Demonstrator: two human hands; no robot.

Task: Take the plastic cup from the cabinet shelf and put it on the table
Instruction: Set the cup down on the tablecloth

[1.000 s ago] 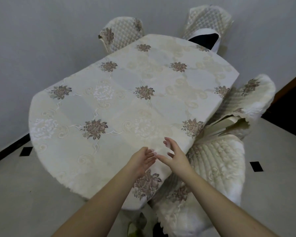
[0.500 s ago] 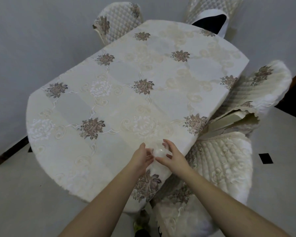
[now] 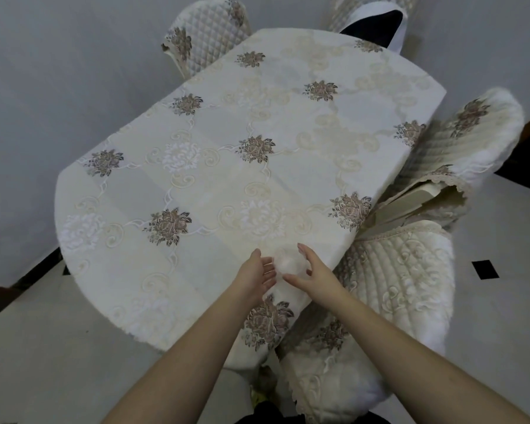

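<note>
The plastic cup [image 3: 289, 261] is a pale, see-through blur between the left hand [image 3: 257, 275] and the right hand [image 3: 314, 273]; its rim and base cannot be made out, nor whether either hand touches it. Both forearms are cut off by the bottom edge. The far chair [image 3: 346, 10] runs off the top edge (only its quilted cover shows). The table [image 3: 196, 179] lies wholly under cloth.

You see a dim, even, soft light with faint shadows and no glare. Wide-angle distortion bends the table [image 3: 196, 185] edges toward 9 and 3 o'clock. The picture looks slightly soft throughout.
</note>
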